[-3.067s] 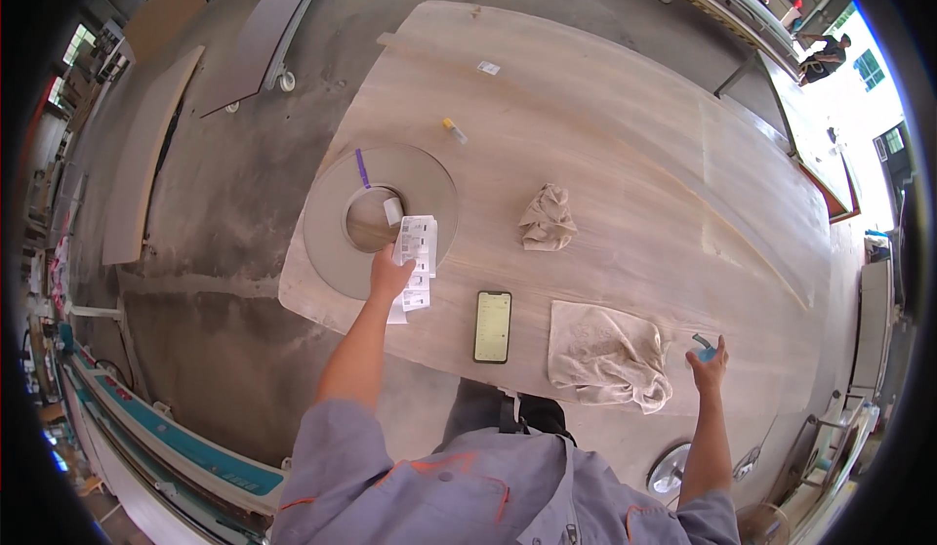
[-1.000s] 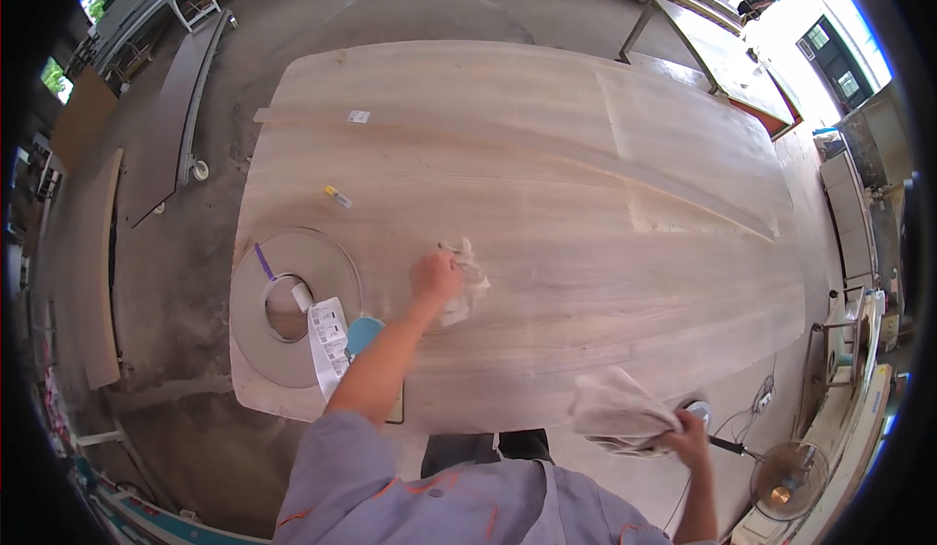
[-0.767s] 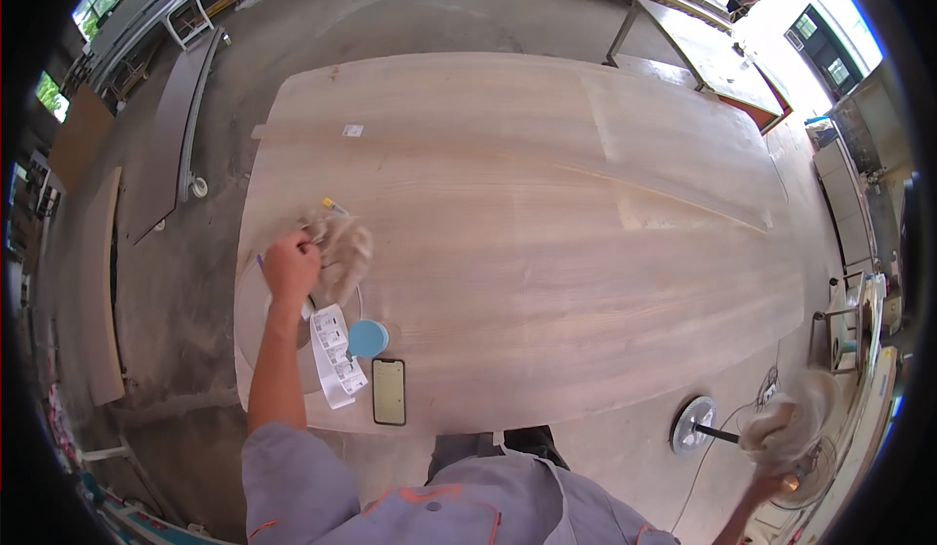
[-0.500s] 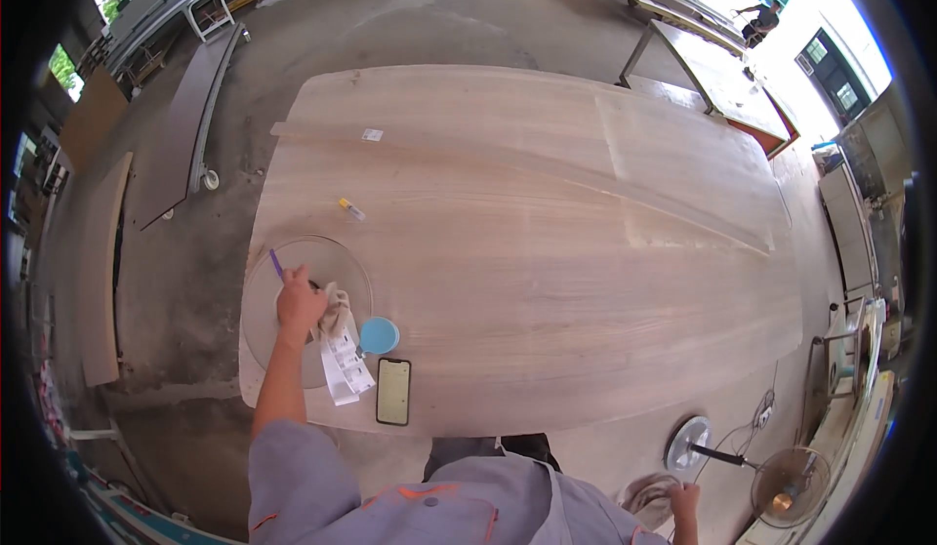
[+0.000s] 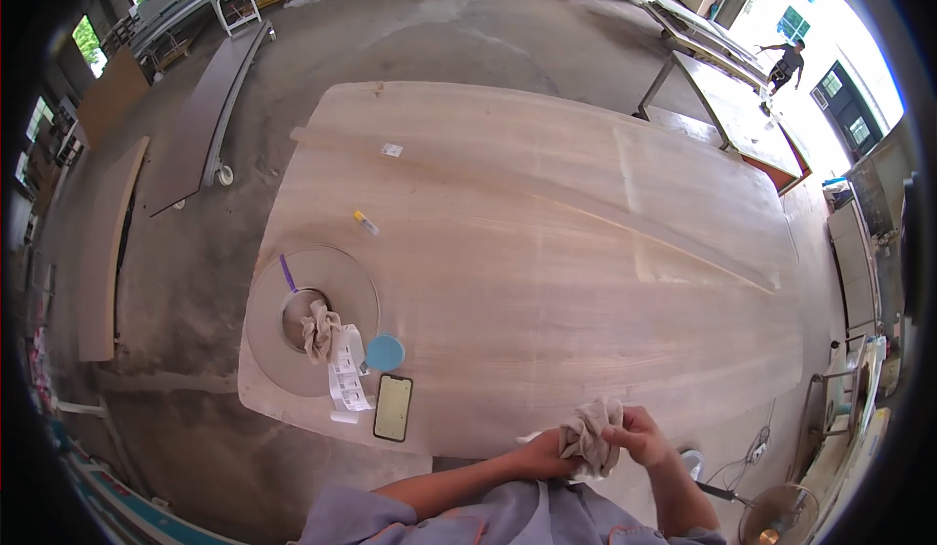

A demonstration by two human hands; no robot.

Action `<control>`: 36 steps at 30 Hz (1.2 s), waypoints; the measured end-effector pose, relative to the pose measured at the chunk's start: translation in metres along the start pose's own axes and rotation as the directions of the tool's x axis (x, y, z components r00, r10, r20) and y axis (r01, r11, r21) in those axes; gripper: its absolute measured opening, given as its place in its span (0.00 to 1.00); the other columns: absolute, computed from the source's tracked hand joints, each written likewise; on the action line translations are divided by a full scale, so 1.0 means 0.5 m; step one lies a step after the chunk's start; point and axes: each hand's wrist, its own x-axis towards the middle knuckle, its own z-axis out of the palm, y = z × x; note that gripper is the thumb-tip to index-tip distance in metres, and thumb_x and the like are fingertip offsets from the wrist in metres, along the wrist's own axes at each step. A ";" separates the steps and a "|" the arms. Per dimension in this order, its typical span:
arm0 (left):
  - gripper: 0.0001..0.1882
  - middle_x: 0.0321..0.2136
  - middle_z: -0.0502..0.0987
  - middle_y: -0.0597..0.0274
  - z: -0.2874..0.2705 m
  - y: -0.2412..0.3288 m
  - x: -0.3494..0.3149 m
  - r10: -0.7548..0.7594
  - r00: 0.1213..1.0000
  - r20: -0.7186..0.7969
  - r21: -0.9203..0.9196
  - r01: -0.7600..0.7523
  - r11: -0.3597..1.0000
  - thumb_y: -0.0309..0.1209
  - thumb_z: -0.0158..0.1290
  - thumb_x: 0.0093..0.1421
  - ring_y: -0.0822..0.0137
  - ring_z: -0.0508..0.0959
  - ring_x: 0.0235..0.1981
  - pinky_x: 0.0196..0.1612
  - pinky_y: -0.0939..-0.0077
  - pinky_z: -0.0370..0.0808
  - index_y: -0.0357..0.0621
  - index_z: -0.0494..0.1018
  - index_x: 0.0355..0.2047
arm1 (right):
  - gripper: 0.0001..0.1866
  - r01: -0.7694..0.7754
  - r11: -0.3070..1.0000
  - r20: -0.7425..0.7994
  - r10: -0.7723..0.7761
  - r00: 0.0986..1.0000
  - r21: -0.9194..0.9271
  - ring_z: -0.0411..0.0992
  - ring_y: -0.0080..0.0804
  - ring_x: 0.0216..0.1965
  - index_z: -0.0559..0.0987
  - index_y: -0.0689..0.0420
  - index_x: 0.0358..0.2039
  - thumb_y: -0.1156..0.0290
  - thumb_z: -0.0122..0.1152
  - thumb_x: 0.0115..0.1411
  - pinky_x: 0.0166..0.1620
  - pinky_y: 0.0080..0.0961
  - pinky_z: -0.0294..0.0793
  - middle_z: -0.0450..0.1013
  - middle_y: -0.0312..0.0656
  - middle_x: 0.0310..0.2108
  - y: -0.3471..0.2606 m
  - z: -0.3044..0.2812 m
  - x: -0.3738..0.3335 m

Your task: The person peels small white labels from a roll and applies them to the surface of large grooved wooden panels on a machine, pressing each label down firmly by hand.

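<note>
Both my hands are together at the table's near edge. Between them is a crumpled beige-grey cloth (image 5: pixel 592 435). My left hand (image 5: pixel 545 455) grips its left side, and my right hand (image 5: pixel 640 436) pinches its right side. Some white material shows beside the left hand. At the left of the large wood-grain table (image 5: pixel 527 321) lies a flat grey ring-shaped coil (image 5: pixel 273 367) with a purple strip (image 5: pixel 287 272) on it. A second crumpled beige cloth (image 5: pixel 320 332) rests over its centre. White label sheets (image 5: pixel 346 377) lie across its right edge.
A blue round object (image 5: pixel 385 352) and a phone (image 5: pixel 392 408) lie beside the labels. Farther off are a yellow-capped tube (image 5: pixel 366 222) and a long thin strip (image 5: pixel 586 208). A fan (image 5: pixel 776 521) stands at lower right. Another person (image 5: pixel 785 62) walks at far right.
My left hand has left the coil, leaving the cloth there, and moved right. My right hand has come up from lower right with its cloth; both hands now hold it. The view has shifted.
</note>
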 end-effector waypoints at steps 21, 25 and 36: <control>0.20 0.36 0.80 0.62 0.114 -0.144 -0.030 -0.629 0.135 -0.765 -0.562 0.337 0.756 0.29 0.60 0.48 0.68 0.78 0.38 0.45 0.74 0.73 0.37 0.78 0.43 | 0.33 -0.192 -0.051 -0.150 -0.444 0.883 -0.980 0.65 0.47 0.56 0.69 0.55 0.56 0.81 0.60 0.46 0.63 0.39 0.58 0.68 0.47 0.51 -0.026 -1.031 0.817; 0.21 0.37 0.80 0.60 0.123 -0.170 0.008 -0.681 0.111 -0.724 -0.612 0.350 0.709 0.31 0.61 0.47 0.68 0.77 0.39 0.46 0.74 0.73 0.36 0.78 0.43 | 0.33 -0.224 -0.132 -0.136 -0.477 0.868 -0.966 0.66 0.45 0.56 0.69 0.53 0.58 0.81 0.61 0.48 0.63 0.41 0.58 0.69 0.45 0.52 -0.050 -1.122 0.879; 0.22 0.37 0.81 0.59 0.179 -0.183 0.063 -0.718 -0.005 -0.696 -0.706 0.190 0.682 0.33 0.61 0.48 0.69 0.79 0.39 0.45 0.74 0.74 0.33 0.77 0.43 | 0.31 -0.463 -0.117 -0.151 -0.851 0.502 -0.879 0.53 0.46 0.67 0.61 0.52 0.66 0.56 0.50 0.64 0.68 0.41 0.53 0.57 0.51 0.66 0.054 -1.367 1.147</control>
